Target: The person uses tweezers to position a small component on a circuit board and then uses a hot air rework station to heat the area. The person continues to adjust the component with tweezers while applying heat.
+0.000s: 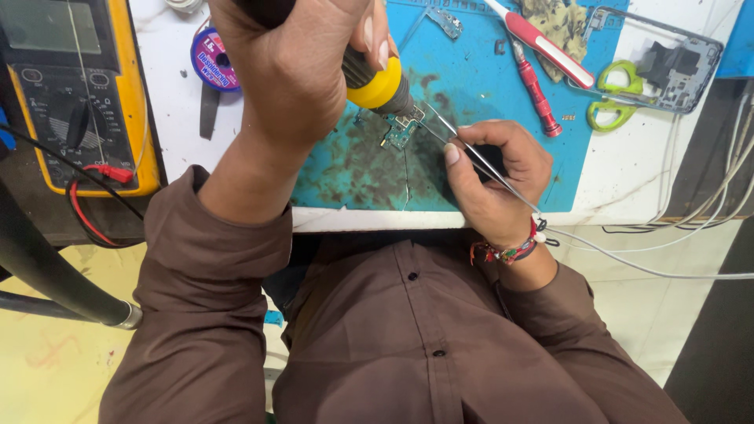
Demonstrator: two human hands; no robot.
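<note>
— Worked at a white bench (pixel 628 180) topped with a stained blue mat (pixel 471 78). Saw what nearest?

— Saw a brown shirt (pixel 416 345) first, close under the camera and up against the bench edge.

— And the left hand (pixel 298 71)?

— Reached up over the mat, wrapped tight round the black grip of an iron (pixel 377 85), with a yellow collar showing below the fingers. Pointed the tip down and to the right, at a board (pixel 402 129).

— Found the board where?

— On the mat, between the two hands, right under the iron's tip. Could not tell whether touched by the tip or only close to it.

— And the right hand (pixel 495 177)?

— Rested on the mat just right of the board, with a beaded band (pixel 510 251) at the wrist. Pinched thin tweezers (pixel 479 161) between thumb and fingers and aimed the points at the board, beside the iron's tip.

— Noticed anything near that wrist?

— Spotted a white cable (pixel 644 267) running off to the right, below the bench edge.

— And farther back?

— Counted two red drivers (pixel 538 94) on the mat's far right part, then green scissors (pixel 616 98) and a phone frame (pixel 675 67) beyond the mat's right edge. Over on the left, made out a yellow meter (pixel 78 94) with red and black leads, and a purple spool (pixel 214 59) just beside it.
</note>
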